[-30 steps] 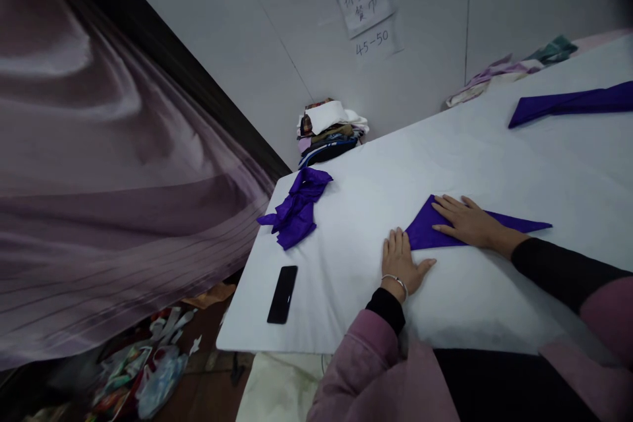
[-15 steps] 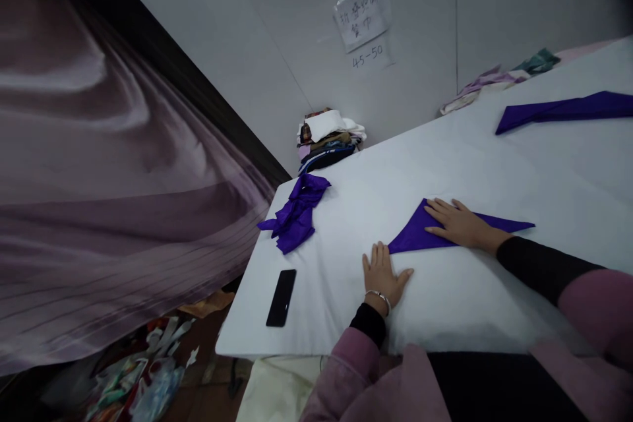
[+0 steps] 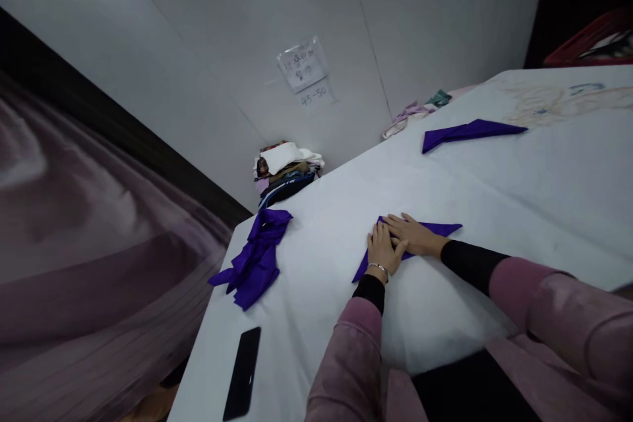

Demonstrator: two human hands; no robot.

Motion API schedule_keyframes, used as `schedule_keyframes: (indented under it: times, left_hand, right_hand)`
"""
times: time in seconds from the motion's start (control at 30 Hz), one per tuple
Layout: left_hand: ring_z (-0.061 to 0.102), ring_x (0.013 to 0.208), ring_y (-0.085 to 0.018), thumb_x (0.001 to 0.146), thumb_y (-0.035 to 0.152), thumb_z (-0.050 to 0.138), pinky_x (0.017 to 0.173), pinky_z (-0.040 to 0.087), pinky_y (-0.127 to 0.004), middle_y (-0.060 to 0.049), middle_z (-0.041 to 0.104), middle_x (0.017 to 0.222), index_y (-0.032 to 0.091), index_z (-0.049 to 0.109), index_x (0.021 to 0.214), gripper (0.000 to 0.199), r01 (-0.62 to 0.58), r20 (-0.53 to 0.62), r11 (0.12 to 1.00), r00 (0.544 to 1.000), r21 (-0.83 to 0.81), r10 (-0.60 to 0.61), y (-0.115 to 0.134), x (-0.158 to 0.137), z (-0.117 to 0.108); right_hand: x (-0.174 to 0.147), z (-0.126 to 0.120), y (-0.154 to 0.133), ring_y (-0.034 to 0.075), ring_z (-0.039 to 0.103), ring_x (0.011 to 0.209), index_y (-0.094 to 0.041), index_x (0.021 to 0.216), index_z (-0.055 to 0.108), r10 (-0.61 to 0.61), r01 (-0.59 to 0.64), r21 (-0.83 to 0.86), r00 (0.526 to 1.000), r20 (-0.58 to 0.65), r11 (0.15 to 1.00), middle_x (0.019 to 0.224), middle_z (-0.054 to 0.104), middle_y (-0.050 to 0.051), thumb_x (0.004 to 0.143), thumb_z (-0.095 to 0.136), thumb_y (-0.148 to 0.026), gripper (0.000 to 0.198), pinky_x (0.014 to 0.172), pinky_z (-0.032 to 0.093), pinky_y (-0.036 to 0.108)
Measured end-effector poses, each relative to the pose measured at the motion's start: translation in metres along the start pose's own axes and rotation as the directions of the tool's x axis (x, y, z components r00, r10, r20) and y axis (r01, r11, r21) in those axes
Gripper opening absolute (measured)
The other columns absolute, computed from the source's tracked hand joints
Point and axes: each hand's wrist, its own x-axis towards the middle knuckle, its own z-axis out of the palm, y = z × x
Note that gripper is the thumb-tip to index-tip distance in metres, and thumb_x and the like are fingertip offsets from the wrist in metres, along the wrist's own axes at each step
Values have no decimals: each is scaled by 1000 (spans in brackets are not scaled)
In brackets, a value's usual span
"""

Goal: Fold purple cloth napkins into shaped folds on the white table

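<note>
Grip flat on both sides, clasping nothing: the left hand (image 3: 384, 254) has joined the right hand (image 3: 411, 235) on the folded purple cloth (image 3: 442, 229), so both now seemingly press it.

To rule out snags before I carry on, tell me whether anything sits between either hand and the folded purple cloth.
Nothing visible does: the left hand and right hand rest directly on the folded purple cloth. The crumpled purple cloth and phone lie apart, off to the left.
</note>
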Motion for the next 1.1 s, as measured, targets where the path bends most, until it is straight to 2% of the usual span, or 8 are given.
schedule_keyframes:
  times: [0.23,0.37,0.57,0.7,0.77,0.83,0.9,1.1]
  left_hand:
    - [9,142,-22,89,64,18,116,12,-42,-10,20,154,12,24,145,77,0,22,999,1000,44,-1,-10,0,11]
    - [9,142,-23,88,63,21,116,12,-43,-9,20,154,14,25,146,75,1,21,998,1000,63,-2,-10,-1,12]
    - [10,142,-23,88,64,20,117,12,-42,-10,20,153,12,26,145,78,-5,1,998,1000,61,4,-12,-1,14]
    - [10,142,-24,87,67,17,116,12,-44,-12,19,153,8,25,145,83,-19,6,998,1000,52,19,-12,0,14]
    - [11,142,-24,86,68,16,116,12,-44,-12,19,153,8,26,145,84,-15,5,998,1000,56,15,-11,0,14]
    - [10,142,-24,86,68,16,116,11,-44,-12,18,154,10,26,145,84,-10,2,998,1000,69,10,-11,1,14]
    - [10,142,-23,86,68,17,116,11,-44,-12,18,154,11,26,145,82,-10,5,997,1000,81,9,-11,2,14]
    - [10,142,-24,86,68,16,116,11,-45,-12,19,153,10,26,144,83,-18,7,997,1000,69,18,-10,2,13]
  right_hand:
    - [-2,0,-1,27,22,138,-18,148,22,40,-35,74,997,-62,997,149,30,14,95,28,-43,59,110,22,52]
    - [-11,-4,17,27,23,138,-24,149,18,21,-16,59,996,-85,998,150,29,11,94,27,-51,62,110,21,52]
    - [-31,-23,56,28,26,136,-25,145,30,68,-69,-7,997,-31,998,147,35,11,91,30,-60,65,109,18,55]
    - [-44,-43,81,28,35,132,-26,139,42,150,-151,-8,986,-72,988,139,47,8,91,31,-59,59,108,19,57]
    - [-54,-57,96,28,41,128,-24,131,52,299,-290,91,948,-108,953,134,53,9,90,30,-59,58,107,24,54]
    - [-67,-72,111,27,47,123,-20,124,58,474,-441,226,872,-123,869,131,55,10,91,24,-58,61,105,32,48]
    - [-81,-84,119,27,51,119,-18,121,61,577,-519,318,808,-120,793,131,55,10,91,23,-59,63,102,39,43]
    - [-113,-85,92,32,54,116,-22,123,61,496,-467,474,865,71,746,128,58,8,77,52,-61,61,100,42,47]
